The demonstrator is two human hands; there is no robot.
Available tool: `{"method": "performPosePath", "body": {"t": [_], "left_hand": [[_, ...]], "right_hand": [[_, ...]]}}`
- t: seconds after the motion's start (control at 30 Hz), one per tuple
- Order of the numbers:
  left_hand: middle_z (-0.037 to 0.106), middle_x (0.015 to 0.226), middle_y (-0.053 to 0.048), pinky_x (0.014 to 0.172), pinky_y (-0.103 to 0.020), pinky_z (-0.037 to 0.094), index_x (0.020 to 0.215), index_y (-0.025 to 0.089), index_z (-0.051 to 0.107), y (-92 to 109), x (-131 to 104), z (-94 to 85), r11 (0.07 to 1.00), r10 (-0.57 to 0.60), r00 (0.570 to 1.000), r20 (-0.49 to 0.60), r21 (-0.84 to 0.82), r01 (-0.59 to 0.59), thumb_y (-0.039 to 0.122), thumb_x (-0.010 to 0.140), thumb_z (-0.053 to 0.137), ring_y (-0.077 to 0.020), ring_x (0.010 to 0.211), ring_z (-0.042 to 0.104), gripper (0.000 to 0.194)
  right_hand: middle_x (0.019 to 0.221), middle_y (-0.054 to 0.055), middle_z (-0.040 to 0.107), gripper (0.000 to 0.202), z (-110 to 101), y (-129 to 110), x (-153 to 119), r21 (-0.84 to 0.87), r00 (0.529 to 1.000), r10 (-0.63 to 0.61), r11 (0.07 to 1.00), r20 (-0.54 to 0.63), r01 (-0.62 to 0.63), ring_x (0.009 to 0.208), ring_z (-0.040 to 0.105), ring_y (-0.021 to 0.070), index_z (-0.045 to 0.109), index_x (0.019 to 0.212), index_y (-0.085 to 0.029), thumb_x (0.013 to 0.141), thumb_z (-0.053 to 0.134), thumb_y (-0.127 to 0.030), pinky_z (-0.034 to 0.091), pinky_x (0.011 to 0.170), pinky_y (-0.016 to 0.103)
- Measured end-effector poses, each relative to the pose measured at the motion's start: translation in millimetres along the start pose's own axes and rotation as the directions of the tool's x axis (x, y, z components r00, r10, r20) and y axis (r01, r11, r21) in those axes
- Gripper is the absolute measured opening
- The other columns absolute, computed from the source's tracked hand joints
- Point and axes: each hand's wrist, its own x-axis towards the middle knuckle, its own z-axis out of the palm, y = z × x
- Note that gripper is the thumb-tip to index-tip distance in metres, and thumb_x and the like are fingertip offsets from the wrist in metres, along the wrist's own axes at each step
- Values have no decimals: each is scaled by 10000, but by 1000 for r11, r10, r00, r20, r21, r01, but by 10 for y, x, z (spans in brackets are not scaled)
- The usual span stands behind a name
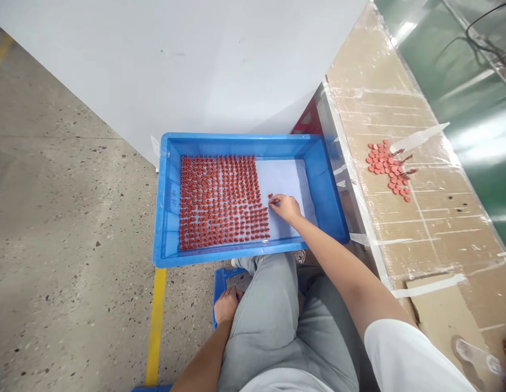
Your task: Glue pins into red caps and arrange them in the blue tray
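Inside the blue plastic bin (245, 260), many small dark-red parts (220, 201) stand in close rows on a white sheet (283, 174), filling its left and middle. My right hand (286, 206) is over the sheet just right of these rows, thumb and fingers pinched on a small red part (274, 201). Another red piece (270, 195) lies right by the fingertips. Low beside my leg, my left hand (227, 305) rests against a blue stool (219, 283); its fingers are mostly hidden, and I see nothing held.
On the right, a cardboard-covered bench (400, 228) carries a loose cluster of red discs (386, 163) with several dark-red pieces beside them. A white panel (187, 65) stands behind the bin. Yellow tape (155, 326) marks the speckled floor at left.
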Motion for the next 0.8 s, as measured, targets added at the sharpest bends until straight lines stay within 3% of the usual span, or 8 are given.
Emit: {"method": "performPosePath", "body": {"t": [0.37,0.8], "left_hand": [[698,919,-91,697,-297,406,818,178,661,-8,-2,37,1000,12,1000,-27,9,-12,249,891,385,-203,881,617,294],[704,922,-89,691,-302,394,809,180,659,-26,3,49,1000,16,1000,-26,4,-16,262,893,395,-208,875,618,289]], "right_hand": [[1055,-49,716,290,-3,6,-7,17,997,-80,997,4,80,922,663,171,659,1034,-300,756,604,-241,494,778,268],[992,-31,726,280,112,54,74,81,993,-119,990,2,118,839,673,157,661,1042,-282,765,621,-267,513,790,270]]}}
